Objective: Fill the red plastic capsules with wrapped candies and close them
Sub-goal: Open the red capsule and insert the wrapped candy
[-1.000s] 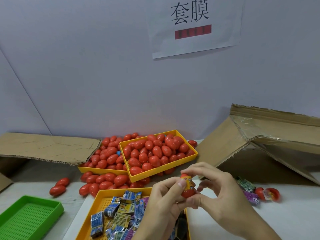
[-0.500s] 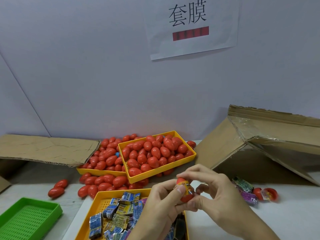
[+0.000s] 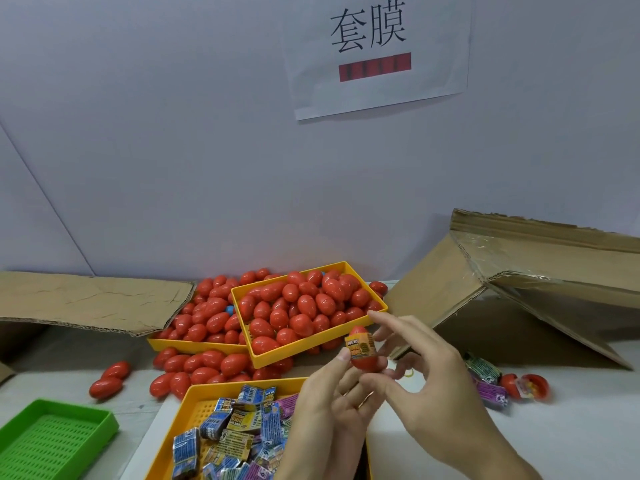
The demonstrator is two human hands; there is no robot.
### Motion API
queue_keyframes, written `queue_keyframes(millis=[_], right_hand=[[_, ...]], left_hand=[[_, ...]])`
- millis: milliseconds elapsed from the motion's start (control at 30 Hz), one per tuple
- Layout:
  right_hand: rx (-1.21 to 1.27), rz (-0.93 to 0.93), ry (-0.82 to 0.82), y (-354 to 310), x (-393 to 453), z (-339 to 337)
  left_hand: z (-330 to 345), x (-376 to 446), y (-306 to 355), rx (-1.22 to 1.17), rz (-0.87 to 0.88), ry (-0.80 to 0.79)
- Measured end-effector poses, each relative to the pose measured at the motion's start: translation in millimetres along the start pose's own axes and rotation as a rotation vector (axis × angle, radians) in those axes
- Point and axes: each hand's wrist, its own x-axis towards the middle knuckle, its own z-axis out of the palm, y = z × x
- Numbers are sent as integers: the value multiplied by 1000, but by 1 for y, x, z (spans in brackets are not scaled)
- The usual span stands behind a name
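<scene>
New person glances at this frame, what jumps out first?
The heaped red capsules filling the yellow tray at centre, with more spilling onto the table around it. Next, just in front, the left hand pinches a red capsule with a candy wrapper around it, the right hand beside it with fingers spread. Above, a paper sign with large characters hangs on the wall.

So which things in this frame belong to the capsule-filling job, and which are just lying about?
In the job:
- red capsule with a candy wrapper showing, held in the left hand
- right hand, fingers spread beside it
- tray of wrapped candies
- trays of red capsules

Lying about:
- green tray
- cardboard box
- wall sign
</scene>
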Motion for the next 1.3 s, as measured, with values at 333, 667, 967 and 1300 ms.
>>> queue_keyframes(millis=[333, 667, 967, 1300], right_hand=[[83, 33, 24, -3, -1, 3], [-156, -101, 97, -4, -3, 9], [223, 229, 15, 4, -6, 17], [200, 574, 174, 33, 0, 19]], left_hand=[[-1, 1, -3, 0, 55, -28], [2, -2, 1, -29, 34, -70], [-1, 3, -4, 104, 153, 191], [100, 76, 48, 963, 342, 18]])
